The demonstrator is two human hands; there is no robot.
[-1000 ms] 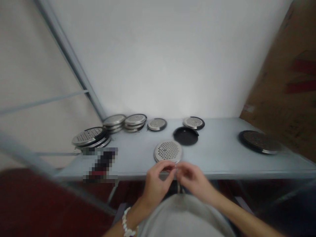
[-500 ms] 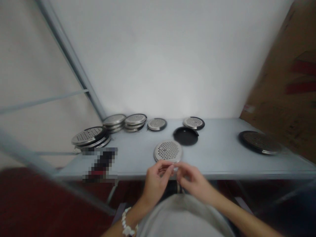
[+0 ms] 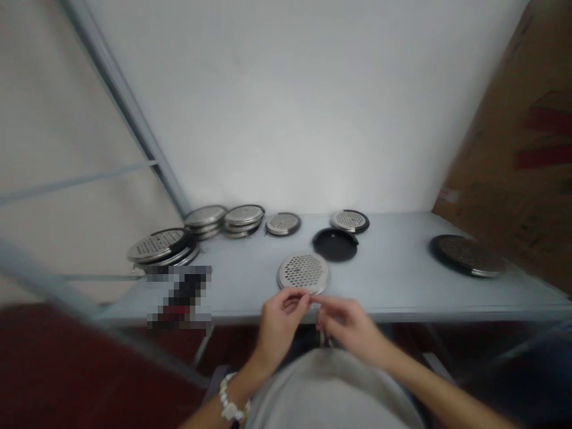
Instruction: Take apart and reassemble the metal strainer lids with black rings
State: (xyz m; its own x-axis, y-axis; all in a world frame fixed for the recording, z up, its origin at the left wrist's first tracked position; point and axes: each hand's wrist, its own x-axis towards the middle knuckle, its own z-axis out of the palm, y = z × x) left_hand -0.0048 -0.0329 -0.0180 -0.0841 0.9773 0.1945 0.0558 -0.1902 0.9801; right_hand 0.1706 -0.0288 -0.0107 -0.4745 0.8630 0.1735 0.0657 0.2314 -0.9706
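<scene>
My left hand (image 3: 280, 325) is closed in a pinch, thumb against fingertips, just over the table's front edge. My right hand (image 3: 351, 329) meets it there, its fingertips also pinched together. Whatever they grip is too small and blurred to make out. Directly beyond my fingers lies a round perforated metal disc (image 3: 302, 271), its near rim partly covered by my left hand. A black round shallow dish (image 3: 335, 247) with a raised rim sits behind it to the right.
Stacks of similar discs (image 3: 161, 245) stand at the left and back left of the grey table (image 3: 393, 286). Single discs lie at the back (image 3: 283, 223) and far right (image 3: 467, 256). A pixelated dark object (image 3: 183, 298) is at the front left. A cardboard box (image 3: 513, 179) rises on the right.
My fingertips have shifted very slightly to the left, still held together. The whole view has moved a little; the discs and the black dish keep their places.
</scene>
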